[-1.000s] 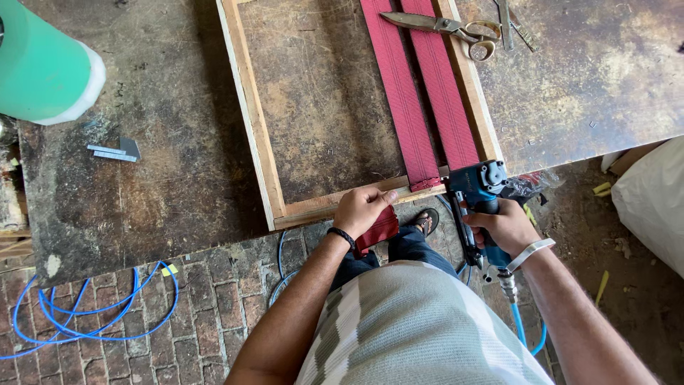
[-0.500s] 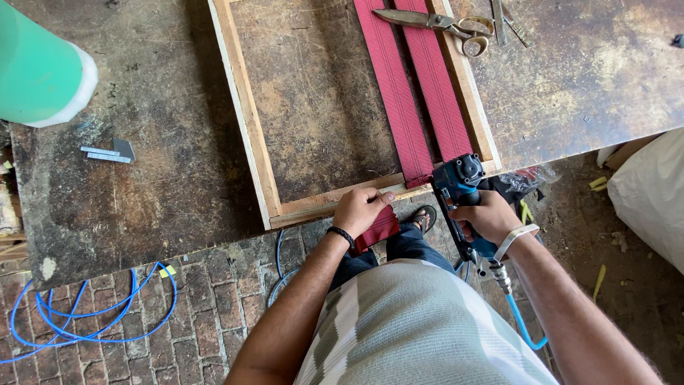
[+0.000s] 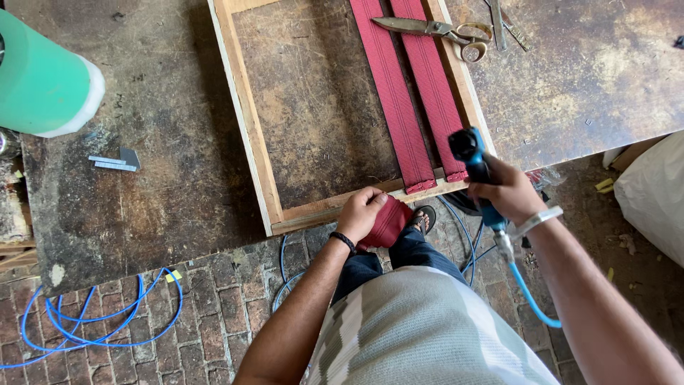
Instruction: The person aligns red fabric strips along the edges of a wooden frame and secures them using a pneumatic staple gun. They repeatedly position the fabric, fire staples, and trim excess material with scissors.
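The red woven webbing strap (image 3: 385, 222) is held tight by the left hand (image 3: 365, 212); the blue pneumatic stapler (image 3: 479, 171), gripped by the right hand (image 3: 507, 194), should be pressed flat on the pale wooden frame (image 3: 246, 135).

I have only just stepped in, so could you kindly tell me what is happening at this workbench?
A person stands at a worn dark workbench with a pale wooden frame on it. Two red webbing straps run across the frame to its near rail. The left hand grips a bunched red strap end at that rail. The right hand holds a blue air-fed staple gun just above the strap ends. Metal scissors lie by the far straps.
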